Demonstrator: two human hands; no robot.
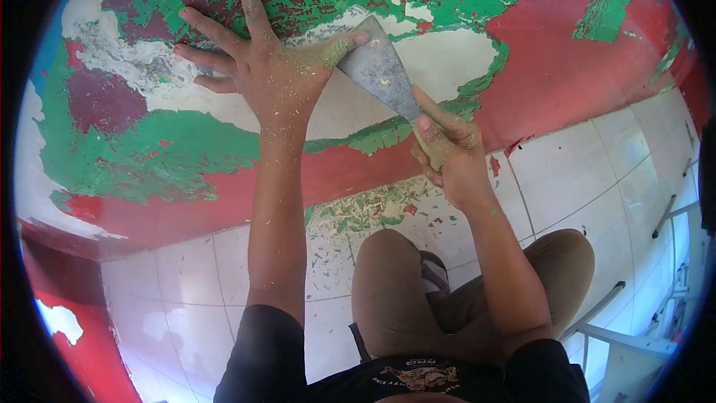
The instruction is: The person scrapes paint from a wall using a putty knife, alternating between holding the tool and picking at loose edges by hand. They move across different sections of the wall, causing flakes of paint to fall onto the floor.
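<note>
"One putty knife point(379, 71): where, relative to the right grip point(447, 145)?"

"Up and to the left of it in view, handle within the curled fingers, blade reaching out toward the left grip point(272, 75), in front of the wall point(541, 67)."

"And made of what?"

"Flat grey metal for the blade, dull and mottled, narrow at the neck and flaring to a broad end, with a small pale speck near the middle. Yellowish-green for the handle, mostly hidden."

"Behind it?"

"Flaking green paint point(127, 149) over glossy red and dark maroon, ragged at the borders, around a smooth, off-white bare patch point(455, 60). Lower down, pale glossy floor tiles point(574, 172), strewn near the wall with curled green, cream and red paint chips point(365, 209)."

"How far open, each grip?"

"Right: closed around the handle, forefinger and thumb extended toward the neck of the blade. Left: spread wide, back showing, fingers fanned over the wall, thumb stretched out to the broad end of the blade, tip seemingly touching. Grasping nothing. Dusted with fine shavings, down onto the forearm. Impossible to tell about palm contact with the wall."
</note>
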